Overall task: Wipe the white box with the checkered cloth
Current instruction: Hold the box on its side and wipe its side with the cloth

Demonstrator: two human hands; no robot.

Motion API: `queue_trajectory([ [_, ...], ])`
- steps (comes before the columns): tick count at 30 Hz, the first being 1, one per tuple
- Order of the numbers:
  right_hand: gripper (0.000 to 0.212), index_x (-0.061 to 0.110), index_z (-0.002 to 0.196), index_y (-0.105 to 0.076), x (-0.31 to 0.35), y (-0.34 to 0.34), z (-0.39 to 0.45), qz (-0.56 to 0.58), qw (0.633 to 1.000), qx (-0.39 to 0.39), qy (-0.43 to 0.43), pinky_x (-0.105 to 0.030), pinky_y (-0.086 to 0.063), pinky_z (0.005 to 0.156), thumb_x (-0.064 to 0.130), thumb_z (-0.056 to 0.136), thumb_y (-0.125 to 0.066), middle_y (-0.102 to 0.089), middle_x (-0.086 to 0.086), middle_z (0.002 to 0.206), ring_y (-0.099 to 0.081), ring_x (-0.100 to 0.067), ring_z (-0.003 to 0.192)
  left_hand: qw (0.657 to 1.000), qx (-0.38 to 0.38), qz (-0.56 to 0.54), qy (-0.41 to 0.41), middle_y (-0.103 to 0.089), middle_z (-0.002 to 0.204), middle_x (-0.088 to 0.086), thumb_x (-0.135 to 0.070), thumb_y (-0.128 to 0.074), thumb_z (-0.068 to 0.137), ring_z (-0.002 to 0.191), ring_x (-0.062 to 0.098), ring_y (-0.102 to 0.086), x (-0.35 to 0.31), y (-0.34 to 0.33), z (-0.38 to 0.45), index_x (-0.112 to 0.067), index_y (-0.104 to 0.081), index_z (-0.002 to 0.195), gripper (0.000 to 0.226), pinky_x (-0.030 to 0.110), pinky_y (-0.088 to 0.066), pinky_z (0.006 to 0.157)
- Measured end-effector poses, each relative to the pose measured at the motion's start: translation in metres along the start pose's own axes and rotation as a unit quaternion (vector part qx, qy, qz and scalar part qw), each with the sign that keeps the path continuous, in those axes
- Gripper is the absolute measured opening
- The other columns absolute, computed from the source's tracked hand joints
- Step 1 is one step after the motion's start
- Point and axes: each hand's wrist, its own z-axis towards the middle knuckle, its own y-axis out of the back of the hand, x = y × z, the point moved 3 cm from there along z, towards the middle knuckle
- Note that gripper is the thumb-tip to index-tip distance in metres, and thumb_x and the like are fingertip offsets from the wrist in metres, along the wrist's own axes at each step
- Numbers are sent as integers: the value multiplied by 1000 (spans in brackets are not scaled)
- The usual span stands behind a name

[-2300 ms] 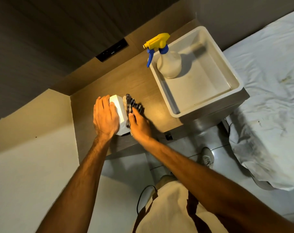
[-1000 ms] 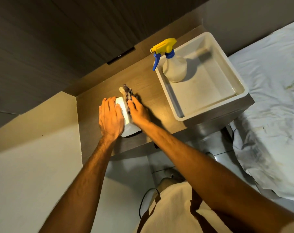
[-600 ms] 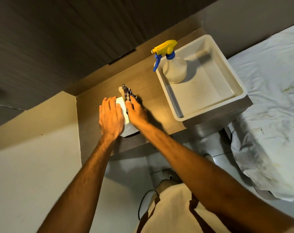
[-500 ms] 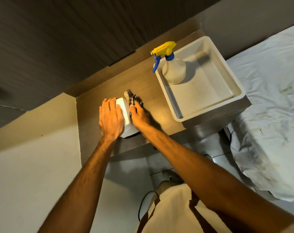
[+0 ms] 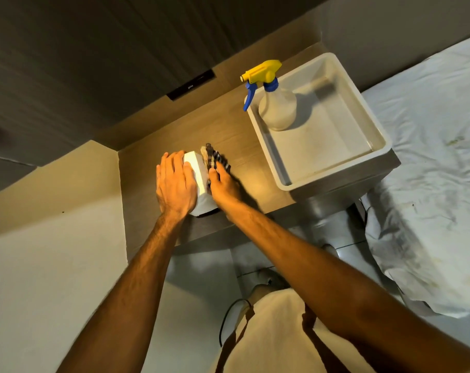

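A small white box [image 5: 199, 173] stands on a wooden shelf [image 5: 244, 160]. My left hand [image 5: 174, 184] lies flat over its top and left side, fingers together, holding it steady. My right hand [image 5: 224, 184] presses the dark-and-white checkered cloth [image 5: 215, 158] against the box's right face. Part of the cloth sticks out beyond my fingertips toward the wall. Much of the box is hidden under my left hand.
A white tub [image 5: 336, 162] sits on the shelf's right end with a spray bottle [image 5: 275, 106], yellow and blue head, inside it. A bed with a white sheet [image 5: 433, 170] lies at the right. A black socket strip [image 5: 191, 86] is on the back wall.
My right hand with the cloth has slid back and forth along the box's right side, now a little nearer to me than a second ago. My left hand has stayed on the box.
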Motion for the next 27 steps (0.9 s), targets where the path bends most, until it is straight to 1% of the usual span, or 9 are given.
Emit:
queue_trajectory([
  [3,48,37,155,-34,-16,-1,-33,22,999,28,10,-50,-52,107,40,107,-34,-51,-12,149,-55,-32,130,1000,-1,3,1,-51,151,17,-34,-28,106,150,34,-35,1,-1,1,-9,-47,144,50,55,-22,127],
  [7,50,47,149,-37,14,-8,-17,30,996,40,73,-52,-52,108,49,99,-35,-53,-8,150,-56,-30,131,1000,9,9,-7,-50,152,15,-36,-23,106,152,33,-32,1,-1,0,-12,-47,144,51,55,-21,128],
  [11,46,34,151,-45,23,-4,17,8,999,22,38,-52,-51,107,40,107,-33,-58,-15,145,-59,-35,127,1000,0,-5,6,-50,152,15,-34,-25,105,152,32,-33,-1,0,1,-11,-48,144,51,54,-20,128],
  [13,47,32,153,-41,12,3,7,11,1000,15,5,-49,-49,109,40,108,-31,-55,-15,148,-56,-35,130,1000,-2,0,4,-51,152,16,-33,-27,105,151,33,-34,-2,0,0,-10,-48,144,50,54,-21,128],
  [15,49,38,156,-33,2,5,-19,13,1000,28,-5,-48,-49,108,43,108,-31,-50,-12,153,-54,-33,133,1000,-2,4,1,-50,152,16,-32,-27,106,151,34,-34,-2,1,0,-10,-47,144,49,53,-21,128],
  [18,52,45,158,-23,7,-2,-47,21,997,51,58,-50,-45,113,48,107,-32,-39,-4,162,-47,-29,141,1000,4,-1,0,-50,152,17,-32,-28,107,152,34,-32,1,1,2,-9,-47,145,48,54,-20,128],
  [20,52,42,158,-26,21,-6,-31,26,995,37,84,-52,-43,116,46,107,-34,-39,-4,162,-45,-28,143,1000,13,7,-10,-49,153,17,-32,-30,108,153,33,-30,2,0,2,-10,-46,146,47,56,-19,128],
  [24,48,37,151,-42,29,-5,16,0,999,17,29,-55,-50,108,47,105,-32,-56,-14,146,-56,-37,131,1000,12,-8,8,-48,153,18,-33,-25,105,153,34,-31,-4,1,0,-7,-45,146,53,53,-16,129],
  [27,47,34,151,-42,13,3,6,-38,999,-3,13,-55,-51,107,46,106,-33,-56,-15,145,-56,-37,130,1000,7,-2,12,-49,152,19,-32,-26,104,152,35,-33,-7,3,-1,-7,-45,146,52,54,-19,128],
])
